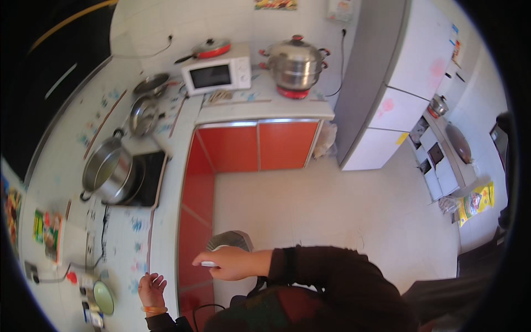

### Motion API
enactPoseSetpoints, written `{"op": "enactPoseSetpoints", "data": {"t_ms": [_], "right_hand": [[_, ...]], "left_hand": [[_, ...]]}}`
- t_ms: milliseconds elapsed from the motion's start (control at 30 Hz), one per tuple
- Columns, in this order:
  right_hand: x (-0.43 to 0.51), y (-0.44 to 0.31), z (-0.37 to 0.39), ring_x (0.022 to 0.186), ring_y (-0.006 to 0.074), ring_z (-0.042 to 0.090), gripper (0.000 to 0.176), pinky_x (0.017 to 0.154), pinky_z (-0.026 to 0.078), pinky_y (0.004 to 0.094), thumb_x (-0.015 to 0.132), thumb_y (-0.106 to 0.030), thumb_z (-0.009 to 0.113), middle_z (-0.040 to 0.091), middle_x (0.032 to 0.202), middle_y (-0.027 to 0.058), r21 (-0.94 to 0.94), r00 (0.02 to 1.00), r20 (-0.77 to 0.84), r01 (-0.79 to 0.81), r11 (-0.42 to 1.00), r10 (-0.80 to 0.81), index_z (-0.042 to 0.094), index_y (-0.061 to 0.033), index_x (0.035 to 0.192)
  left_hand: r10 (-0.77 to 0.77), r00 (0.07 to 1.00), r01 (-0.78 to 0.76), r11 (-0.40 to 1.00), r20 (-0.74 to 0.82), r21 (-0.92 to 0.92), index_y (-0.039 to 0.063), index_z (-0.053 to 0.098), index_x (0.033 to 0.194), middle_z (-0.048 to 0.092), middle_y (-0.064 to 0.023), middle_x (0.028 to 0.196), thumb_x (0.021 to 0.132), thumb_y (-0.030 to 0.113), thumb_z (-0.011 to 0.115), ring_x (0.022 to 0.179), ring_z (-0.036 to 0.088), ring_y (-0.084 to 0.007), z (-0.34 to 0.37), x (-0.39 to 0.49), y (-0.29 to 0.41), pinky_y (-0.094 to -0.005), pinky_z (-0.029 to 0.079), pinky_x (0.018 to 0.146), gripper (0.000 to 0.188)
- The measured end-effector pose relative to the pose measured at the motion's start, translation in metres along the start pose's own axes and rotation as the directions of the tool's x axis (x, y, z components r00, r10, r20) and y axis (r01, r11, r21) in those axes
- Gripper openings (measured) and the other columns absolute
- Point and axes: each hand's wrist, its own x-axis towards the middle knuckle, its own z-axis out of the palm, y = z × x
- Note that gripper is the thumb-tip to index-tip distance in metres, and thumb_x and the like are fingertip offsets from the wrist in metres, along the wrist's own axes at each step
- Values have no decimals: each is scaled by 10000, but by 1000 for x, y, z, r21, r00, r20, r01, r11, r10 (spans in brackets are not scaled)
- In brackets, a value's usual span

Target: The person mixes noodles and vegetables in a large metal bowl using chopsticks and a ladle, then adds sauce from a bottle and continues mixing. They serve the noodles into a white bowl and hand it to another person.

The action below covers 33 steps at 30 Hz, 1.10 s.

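Observation:
My right hand (232,263) is closed around a small white object (208,263); most of it is hidden in my fingers, so its kind does not show. Beneath that hand, on the floor against the red cabinets, a grey-green container (229,239), perhaps a bin, is partly covered by my hand. My left hand (152,289), with an orange bangle at the wrist, hovers over or rests at the front edge of the countertop (164,245). Its fingers are apart and nothing is seen in them. To its left is a light green bowl (103,297).
A steel pot (108,170) sits on a black induction cooktop (155,178). Behind are a steel lid (144,116), a frying pan (151,85), a microwave (215,74) and a steamer pot (295,64). A refrigerator (383,110) stands right of the red cabinets (286,143).

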Motion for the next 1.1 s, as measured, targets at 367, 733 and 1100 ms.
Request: {"op": "enactPoseSetpoints", "data": {"t_ms": [367,733,1100], "right_hand": [[-82,206,-203,928,348,615,375,782,504,390,778,-92,559,623,1072,165,-40,705,-660,-377,926,259,582,-81,1152],[-122,302,-337,878,354,644,363,770,521,409,806,-180,563,662,958,185,272,359,-587,-757,594,726,585,-131,1165],[-128,454,-403,890,430,633,390,743,521,467,839,-203,611,646,930,242,38,618,-321,-749,662,718,467,-78,1179]], "left_hand": [[-421,793,375,907,440,192,137,506,1188,585,-57,1102,873,290,628,975,582,-228,362,275,-117,-413,483,810,371],[-511,774,516,851,374,94,116,147,1492,310,-155,1457,831,637,564,1281,394,-285,615,393,-245,-467,354,1042,939],[-447,867,490,845,222,-212,-20,190,1453,318,-200,1441,752,763,542,1319,358,-306,674,413,-297,-467,325,1067,1108]]}}
